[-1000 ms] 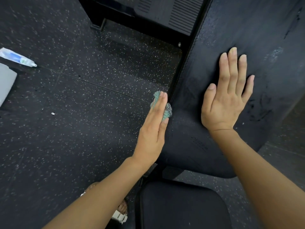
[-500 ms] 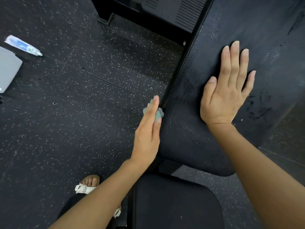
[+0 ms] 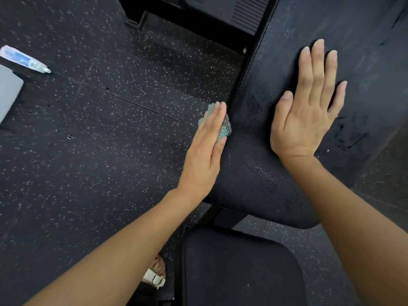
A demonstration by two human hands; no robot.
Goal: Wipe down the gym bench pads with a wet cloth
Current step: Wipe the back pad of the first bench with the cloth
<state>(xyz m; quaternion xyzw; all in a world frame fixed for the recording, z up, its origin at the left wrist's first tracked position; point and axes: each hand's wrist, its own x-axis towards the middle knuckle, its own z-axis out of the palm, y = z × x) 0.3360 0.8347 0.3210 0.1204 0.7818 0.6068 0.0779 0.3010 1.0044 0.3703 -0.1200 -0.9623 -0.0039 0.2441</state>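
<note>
We see the left hand (image 3: 205, 155) turned on edge with its fingers straight and held together. It presses a small bunched cloth (image 3: 225, 129) against the left side edge of the long bench pad (image 3: 364, 51), and the thumb lies along the cloth's lower end. The cloth is teal with a nubby, beaded weave and a darker patch on the side facing the pad. Most of it is hidden behind the fingers, and it sits right at the stitched seam of the pad. The right hand (image 3: 306, 115) lies flat, palm down, on top of the same pad. Its fingers are straight and only slightly spread, the thumb is out to the side, and it holds nothing. The pad is black, grained vinyl with a rounded near end and scuffed, streaky marks to the right of that hand. Nearer to us is a separate black seat pad (image 3: 238, 272), also rounded at the corners, with a dark frame bar (image 3: 223, 215) showing in the gap between the two pads. The floor (image 3: 88, 162) is black rubber flecked with pale specks. On it at the far left lie a white and blue tube (image 3: 24, 60) and a pale grey object (image 3: 8, 91) that is cut off by the edge. A foot in a white sandal (image 3: 154, 279) shows beneath the left forearm.
</note>
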